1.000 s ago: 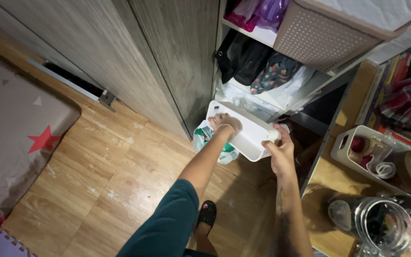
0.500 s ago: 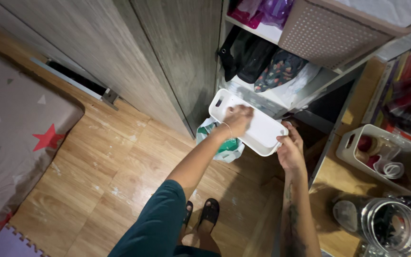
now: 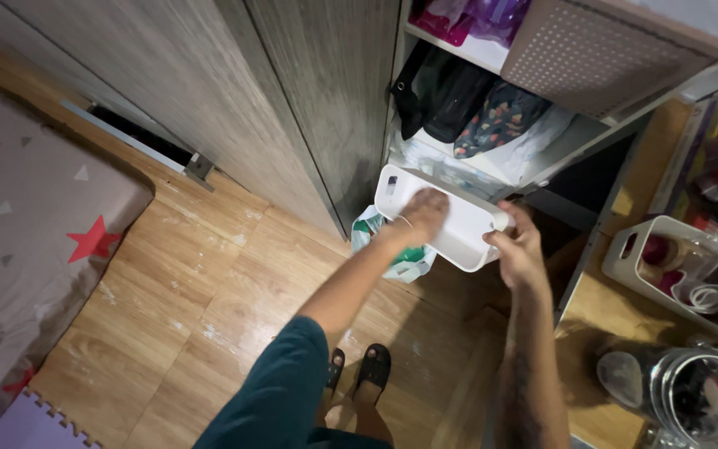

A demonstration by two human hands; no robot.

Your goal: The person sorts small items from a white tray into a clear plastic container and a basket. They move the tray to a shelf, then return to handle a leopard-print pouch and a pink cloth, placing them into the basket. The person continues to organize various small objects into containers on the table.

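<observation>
A white rectangular plastic bin (image 3: pixel 467 233) is held tilted in front of the open shelves. My right hand (image 3: pixel 518 248) grips its near right end. My left hand (image 3: pixel 424 211) lies flat inside the bin, palm on its bottom, fingers together; whether it holds anything there is hidden. Below the bin a green-and-white plastic bag (image 3: pixel 394 251) sits on the wooden floor (image 3: pixel 209 291).
Wardrobe doors (image 3: pixel 234 100) stand to the left. Shelves hold dark folded clothes (image 3: pixel 459 104) and a perforated beige basket (image 3: pixel 592 50). On the right are a white bin of items (image 3: pixel 675 266) and a glass jar (image 3: pixel 691 391). A star-patterned mat (image 3: pixel 27 216) covers the left floor.
My left hand has slid from the bin's far end toward its middle. The bin and my right hand have shifted slightly right.
</observation>
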